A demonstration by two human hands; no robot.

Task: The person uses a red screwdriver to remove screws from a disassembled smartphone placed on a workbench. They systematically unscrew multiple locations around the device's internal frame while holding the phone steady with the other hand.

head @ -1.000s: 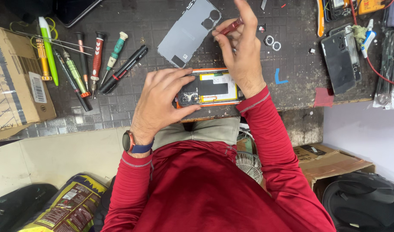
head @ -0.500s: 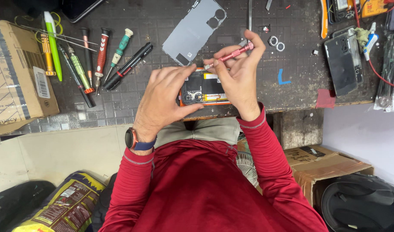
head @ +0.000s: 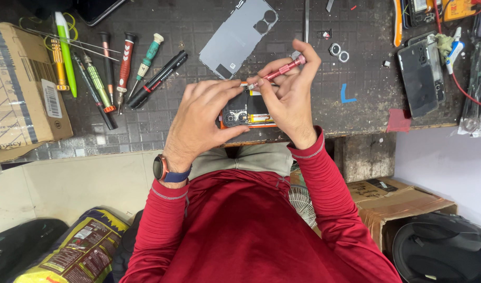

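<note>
Steadying an opened phone (head: 246, 111) at the near edge of the dark gridded surface (head: 198, 31): left hand (head: 201, 112), fingers curled over its left side and gripping it. Pinching a slim red screwdriver (head: 280, 69): right hand (head: 292, 97), thumb and fingers clenched on the shaft, tip angled down to the phone's upper edge, exact contact point hidden by the fingers.

Nearby stock:
- grey back cover (head: 239, 35), just beyond the phone, apart from it
- row of screwdrivers and a black pen (head: 157, 78), left of the hands
- cardboard box (head: 20, 89), far left
- two small lens rings (head: 339, 52), right of the right hand
- second dark phone (head: 419, 78), far right, beside red wiring

Risks, as judged: tip slipping off a screw head and scoring the board or battery; loosened screw rolling off the close front edge into the lap; phone tipping over that edge if the left grip relaxes.

Open room: bare strip right of the phone toward a blue mark (head: 347, 95); left side crowded with tools.
</note>
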